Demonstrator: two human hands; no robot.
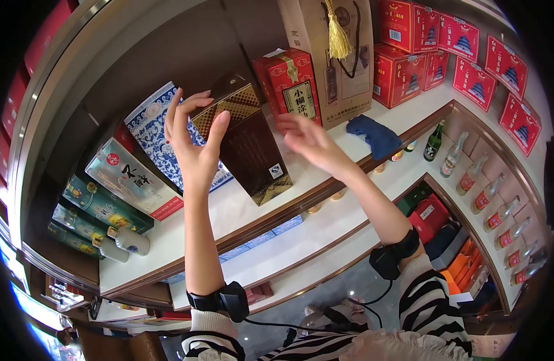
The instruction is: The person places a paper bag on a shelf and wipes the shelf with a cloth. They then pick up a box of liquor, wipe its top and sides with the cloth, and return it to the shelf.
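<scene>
A tall dark brown box (251,149) with a gold patterned top and base stands slightly tilted in view on the white shelf. At its upper left is my left hand (196,141), fingers spread, the thumb in front of the box; contact is hard to tell. My right hand (310,141), slightly blurred, is open on the box's right side, fingers loosely extended in front of a red box (296,81). A blue-and-white patterned box (160,126) stands behind my left hand. The blue cloth (374,135) lies on the shelf, right of my right hand.
Left stand a pale box (132,174), green boxes (108,201) and white bottles (131,240). A paper bag (346,72) with a gold tassel stands behind. Stacked red boxes (398,75) and a row of glass bottles (451,157) are right. The shelf's wooden edge (325,186) runs before me.
</scene>
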